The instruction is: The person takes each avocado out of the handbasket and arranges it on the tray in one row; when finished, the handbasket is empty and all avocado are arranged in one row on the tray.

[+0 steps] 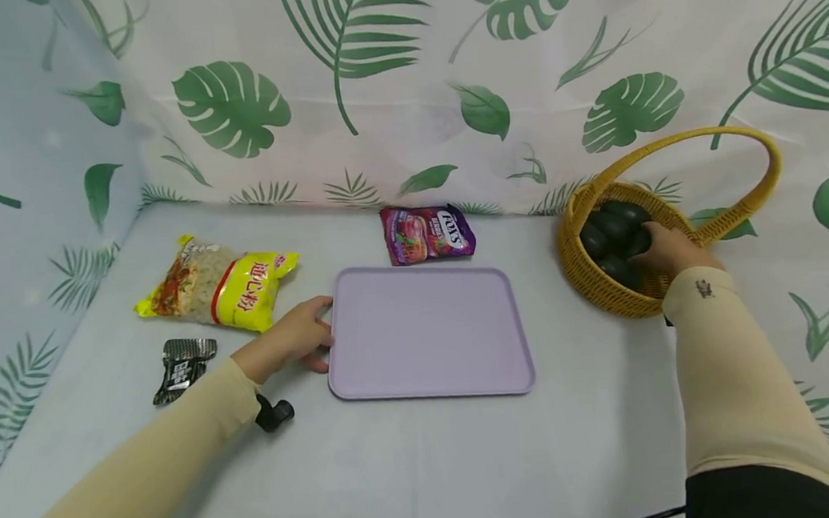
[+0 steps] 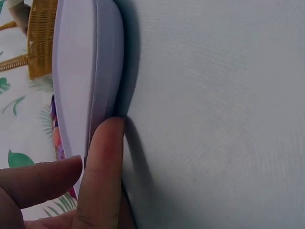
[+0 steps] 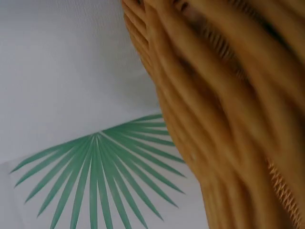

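Observation:
A shallow lilac tray (image 1: 430, 330) lies in the middle of the white table. My left hand (image 1: 293, 336) holds its left edge; in the left wrist view one finger (image 2: 106, 162) lies along the outer wall and another digit meets the rim. On the right stands a yellow-brown wicker basket (image 1: 616, 305) with a tall handle, holding several dark avocados (image 1: 603, 230). Inside it, my right hand (image 1: 670, 251) grips an avocado at the right of the pile, its fingertips partly hidden. The right wrist view shows mainly the blurred basket weave (image 3: 214, 114).
A yellow bag of noodles (image 1: 232, 288) lies left of the tray, with a small black packet (image 1: 182, 367) nearer me. Behind the tray rests a purple Fox's candy bag (image 1: 427, 234). A leaf-printed cloth (image 1: 403, 91) hangs behind the table.

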The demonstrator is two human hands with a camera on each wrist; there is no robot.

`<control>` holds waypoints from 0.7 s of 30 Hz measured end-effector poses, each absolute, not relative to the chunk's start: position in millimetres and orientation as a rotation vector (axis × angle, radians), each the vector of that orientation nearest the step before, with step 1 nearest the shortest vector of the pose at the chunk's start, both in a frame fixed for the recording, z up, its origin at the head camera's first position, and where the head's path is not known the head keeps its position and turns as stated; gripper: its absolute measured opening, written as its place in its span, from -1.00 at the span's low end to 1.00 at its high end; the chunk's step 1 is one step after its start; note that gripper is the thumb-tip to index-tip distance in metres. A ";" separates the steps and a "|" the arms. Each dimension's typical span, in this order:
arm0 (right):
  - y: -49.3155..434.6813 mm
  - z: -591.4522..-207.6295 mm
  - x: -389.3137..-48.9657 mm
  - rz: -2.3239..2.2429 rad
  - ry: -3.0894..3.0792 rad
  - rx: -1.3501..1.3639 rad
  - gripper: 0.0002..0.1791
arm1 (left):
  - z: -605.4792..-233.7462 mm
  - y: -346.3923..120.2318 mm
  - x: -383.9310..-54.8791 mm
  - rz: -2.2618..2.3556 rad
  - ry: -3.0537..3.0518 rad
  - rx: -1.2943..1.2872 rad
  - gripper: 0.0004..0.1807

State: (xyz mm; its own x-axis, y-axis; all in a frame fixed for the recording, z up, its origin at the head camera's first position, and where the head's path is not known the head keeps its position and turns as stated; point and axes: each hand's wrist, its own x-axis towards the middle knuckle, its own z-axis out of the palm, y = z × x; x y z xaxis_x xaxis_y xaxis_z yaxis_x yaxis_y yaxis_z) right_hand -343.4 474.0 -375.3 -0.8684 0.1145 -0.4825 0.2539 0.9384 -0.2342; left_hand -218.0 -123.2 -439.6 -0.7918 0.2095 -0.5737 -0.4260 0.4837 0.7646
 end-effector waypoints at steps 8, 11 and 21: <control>472.6 -380.3 -339.7 -0.423 2.672 0.297 0.26 | -441.6 -121.8 -217.1 1.330 2.117 -0.174 -0.15; 473.7 -377.6 -332.0 -0.445 2.714 0.290 0.25 | -441.5 -119.6 -216.4 1.324 2.130 -0.159 -0.15; 456.6 -363.6 -285.2 -0.452 2.968 0.201 0.20 | -443.7 -120.4 -215.8 1.333 2.172 -0.168 -0.22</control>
State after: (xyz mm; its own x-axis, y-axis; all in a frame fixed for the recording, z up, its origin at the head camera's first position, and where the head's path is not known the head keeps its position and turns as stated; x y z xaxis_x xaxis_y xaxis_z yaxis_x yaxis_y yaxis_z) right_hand -285.2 456.6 -363.6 -0.9824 0.1114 -0.1501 0.1510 0.9461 -0.2864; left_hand -215.8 -120.4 -443.7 -0.8242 0.1873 -0.5344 -0.3917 0.4930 0.7769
